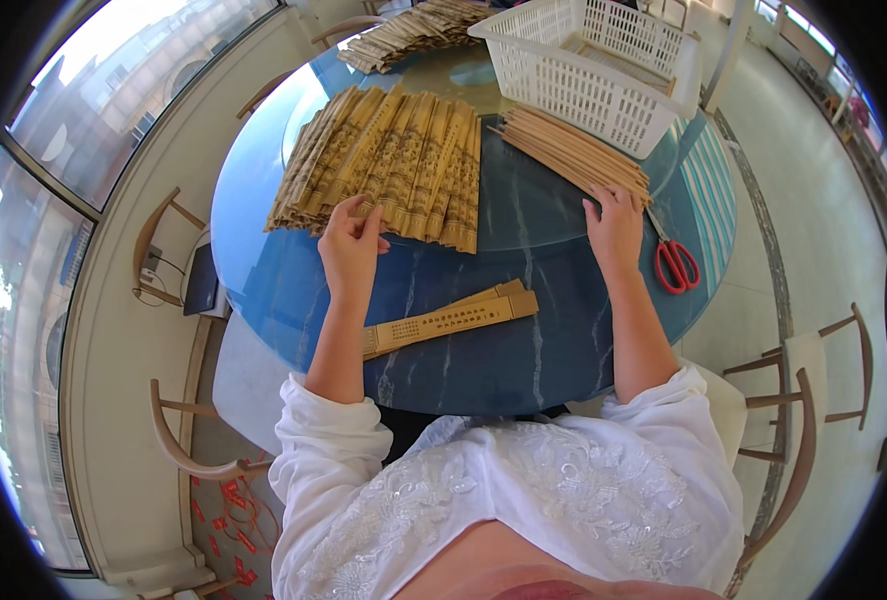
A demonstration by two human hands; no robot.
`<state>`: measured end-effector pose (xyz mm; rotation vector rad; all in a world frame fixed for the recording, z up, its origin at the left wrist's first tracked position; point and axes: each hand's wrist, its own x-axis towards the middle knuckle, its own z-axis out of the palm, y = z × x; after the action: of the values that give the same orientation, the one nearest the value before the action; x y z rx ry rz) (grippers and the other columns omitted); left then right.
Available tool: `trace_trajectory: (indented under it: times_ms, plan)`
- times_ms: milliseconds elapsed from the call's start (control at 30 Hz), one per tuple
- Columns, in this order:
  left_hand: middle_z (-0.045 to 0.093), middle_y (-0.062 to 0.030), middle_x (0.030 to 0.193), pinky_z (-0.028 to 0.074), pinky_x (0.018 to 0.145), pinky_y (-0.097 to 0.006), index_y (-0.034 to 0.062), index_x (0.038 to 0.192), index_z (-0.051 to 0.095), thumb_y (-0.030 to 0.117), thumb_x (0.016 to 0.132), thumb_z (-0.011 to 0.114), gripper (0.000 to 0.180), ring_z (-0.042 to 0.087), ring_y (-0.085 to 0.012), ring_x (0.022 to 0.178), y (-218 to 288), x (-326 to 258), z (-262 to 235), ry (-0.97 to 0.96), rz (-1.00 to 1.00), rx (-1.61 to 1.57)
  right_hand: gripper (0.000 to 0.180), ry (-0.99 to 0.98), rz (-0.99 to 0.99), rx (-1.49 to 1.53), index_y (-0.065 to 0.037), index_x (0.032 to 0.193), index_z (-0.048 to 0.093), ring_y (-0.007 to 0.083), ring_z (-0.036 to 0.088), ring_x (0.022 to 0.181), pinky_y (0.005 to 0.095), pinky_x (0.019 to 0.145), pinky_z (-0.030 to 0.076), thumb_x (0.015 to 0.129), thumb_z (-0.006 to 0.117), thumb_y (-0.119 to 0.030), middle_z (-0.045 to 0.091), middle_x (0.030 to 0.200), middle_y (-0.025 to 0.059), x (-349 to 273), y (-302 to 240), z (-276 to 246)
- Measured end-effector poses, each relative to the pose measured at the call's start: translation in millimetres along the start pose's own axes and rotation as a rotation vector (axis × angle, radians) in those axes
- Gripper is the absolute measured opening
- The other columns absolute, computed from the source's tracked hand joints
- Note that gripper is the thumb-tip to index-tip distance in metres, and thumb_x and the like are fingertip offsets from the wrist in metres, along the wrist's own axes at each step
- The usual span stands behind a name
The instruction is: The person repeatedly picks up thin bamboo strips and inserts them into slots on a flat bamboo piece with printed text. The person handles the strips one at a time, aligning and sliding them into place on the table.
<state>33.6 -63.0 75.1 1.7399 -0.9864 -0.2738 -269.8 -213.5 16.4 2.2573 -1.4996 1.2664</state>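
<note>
A wide, overlapping pile of flat golden-brown strips with dark printed patterns [388, 165] lies on the round blue table. My left hand [351, 245] is at the pile's near edge, with thumb and fingers curled together; whether a strip is between them cannot be made out. Slender light-wood sticks [568, 150], like chopsticks, lie in a bundle to the right. At the bundle's near right end is my right hand [615, 225], its fingers over the stick ends and its thumb apart. Nearer to me, two or so printed golden-brown strips [453, 322] lie overlapping between my forearms.
Red-handled scissors [676, 267] lie just right of my right hand, blades toward the sticks. A white slatted plastic basket [588, 75] stands behind the sticks. Another strip pile [413, 35] sits at the far side. Wooden chairs [198, 435] surround the blue marbled table [553, 370].
</note>
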Motion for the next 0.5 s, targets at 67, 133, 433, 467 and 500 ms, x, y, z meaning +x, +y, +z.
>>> trace_trajectory:
  times_ms: [67,133,433,467,500]
  plan:
    - [0.07,-0.0062,0.083,0.051,0.057,-0.028,0.005,0.116,0.064,0.017,0.09,0.069,0.029,0.064,-0.011,0.063,-3.9,-2.8,-0.8,0.034,0.051,0.098,0.025,-0.039,0.024,-0.063,-0.007,0.103,0.07,0.0299,0.056,0.097,0.0389,0.086,0.047,0.081,0.072,-0.017,0.062,0.097,0.0083,-0.9,3.4,0.5]
    - [0.068,-0.0064,0.08,0.049,0.056,-0.026,0.0058,0.116,0.065,0.015,0.089,0.07,0.029,0.062,-0.0107,0.064,-7.2,-7.9,-1.8,0.069,0.241,0.157,0.025,-0.085,0.05,-0.101,-0.007,0.103,0.07,0.0301,0.057,0.098,0.0388,0.086,0.047,0.081,0.072,-0.018,0.062,0.098,0.009,-5.1,6.4,4.0]
    - [0.065,-0.0071,0.106,0.04,0.096,-0.04,0.0068,0.107,0.068,0.021,0.078,0.075,0.034,0.056,-0.0256,0.107,-9.1,-83.3,-18.7,-0.536,0.592,0.415,0.02,-0.079,0.08,-0.136,-0.009,0.098,0.07,0.0305,0.058,0.098,0.0387,0.085,0.048,0.083,0.07,-0.022,0.063,0.097,0.0077,-4.4,14.3,8.3]
    - [0.065,-0.0071,0.109,0.038,0.099,-0.041,0.0061,0.107,0.068,0.022,0.077,0.075,0.034,0.054,-0.0265,0.11,-13.7,-88.8,-17.0,-0.563,0.554,0.415,0.02,-0.073,0.079,-0.145,-0.009,0.098,0.07,0.0306,0.058,0.098,0.0389,0.085,0.048,0.083,0.07,-0.022,0.063,0.096,0.0079,-4.0,14.2,10.4]
    - [0.065,-0.0072,0.108,0.039,0.098,-0.041,0.0057,0.106,0.068,0.022,0.078,0.075,0.034,0.055,-0.0265,0.109,-18.3,-91.9,-15.0,-0.552,0.557,0.419,0.02,-0.067,0.077,-0.161,-0.009,0.098,0.069,0.0306,0.058,0.098,0.039,0.085,0.048,0.083,0.07,-0.022,0.063,0.096,0.008,-4.0,15.8,11.5]
